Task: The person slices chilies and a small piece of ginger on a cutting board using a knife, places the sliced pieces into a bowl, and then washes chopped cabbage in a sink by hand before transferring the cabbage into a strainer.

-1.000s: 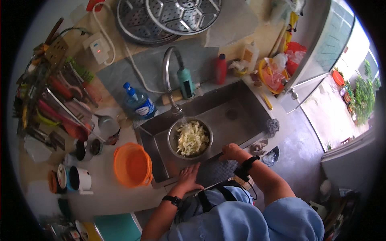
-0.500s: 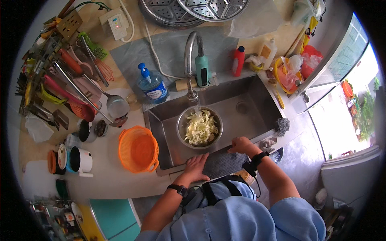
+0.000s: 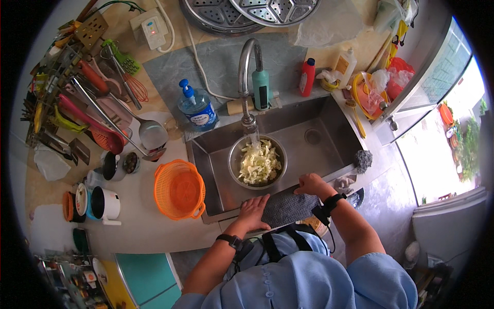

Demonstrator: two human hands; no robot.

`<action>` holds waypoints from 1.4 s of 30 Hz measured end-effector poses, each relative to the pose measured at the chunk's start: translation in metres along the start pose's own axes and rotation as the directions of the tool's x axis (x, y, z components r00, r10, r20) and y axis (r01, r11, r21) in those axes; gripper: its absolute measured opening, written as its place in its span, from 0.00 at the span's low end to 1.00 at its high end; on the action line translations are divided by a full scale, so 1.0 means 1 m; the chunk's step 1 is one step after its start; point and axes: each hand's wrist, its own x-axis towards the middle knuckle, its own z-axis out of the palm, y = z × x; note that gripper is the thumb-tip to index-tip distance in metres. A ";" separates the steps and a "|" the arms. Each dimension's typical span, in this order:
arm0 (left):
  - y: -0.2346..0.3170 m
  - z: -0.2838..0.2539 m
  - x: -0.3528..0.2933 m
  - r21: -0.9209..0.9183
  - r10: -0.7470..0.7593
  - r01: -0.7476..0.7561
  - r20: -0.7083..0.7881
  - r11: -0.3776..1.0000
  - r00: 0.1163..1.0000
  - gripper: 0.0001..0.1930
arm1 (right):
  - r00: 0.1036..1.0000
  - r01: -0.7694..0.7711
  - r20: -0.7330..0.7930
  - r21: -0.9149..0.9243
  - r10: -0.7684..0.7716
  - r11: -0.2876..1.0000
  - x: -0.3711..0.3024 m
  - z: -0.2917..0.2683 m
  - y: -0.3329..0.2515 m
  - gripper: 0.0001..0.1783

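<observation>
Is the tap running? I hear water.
On: a stream falls from the tap into the steel bowl of chopped vegetables.

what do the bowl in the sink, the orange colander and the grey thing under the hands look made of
Bowl: likely stainless steel, with a shiny silver rim like the sink.
Orange colander: probably plastic, uniformly bright, matte and perforated.
Grey cloth: seems a soft, speckled fabric; it drapes over the sink edge under the left hand and right hand.

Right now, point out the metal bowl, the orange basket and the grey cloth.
metal bowl (image 3: 232, 159): head view, its left rim.
orange basket (image 3: 180, 189): head view, inside its bottom.
grey cloth (image 3: 289, 208): head view, its middle, between the hands.
</observation>
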 end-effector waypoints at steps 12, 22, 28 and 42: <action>0.001 0.001 0.000 0.027 -0.025 0.025 0.009 0.999 1.000 0.66 | 1.000 0.009 -0.009 0.011 -0.009 1.000 0.000 0.000 -0.001 0.26; 0.001 0.001 0.000 0.010 -0.013 0.013 -0.008 1.000 1.000 0.66 | 1.000 0.011 -0.014 0.033 -0.010 0.999 0.000 0.000 -0.001 0.26; 0.000 0.002 0.000 0.006 -0.004 0.004 -0.012 1.000 1.000 0.66 | 1.000 0.010 -0.016 0.041 -0.009 0.999 -0.001 -0.002 -0.003 0.26; -0.001 0.003 0.000 -0.004 -0.021 0.021 0.010 1.000 1.000 0.66 | 1.000 0.008 -0.006 0.017 -0.008 1.000 0.000 -0.002 -0.003 0.26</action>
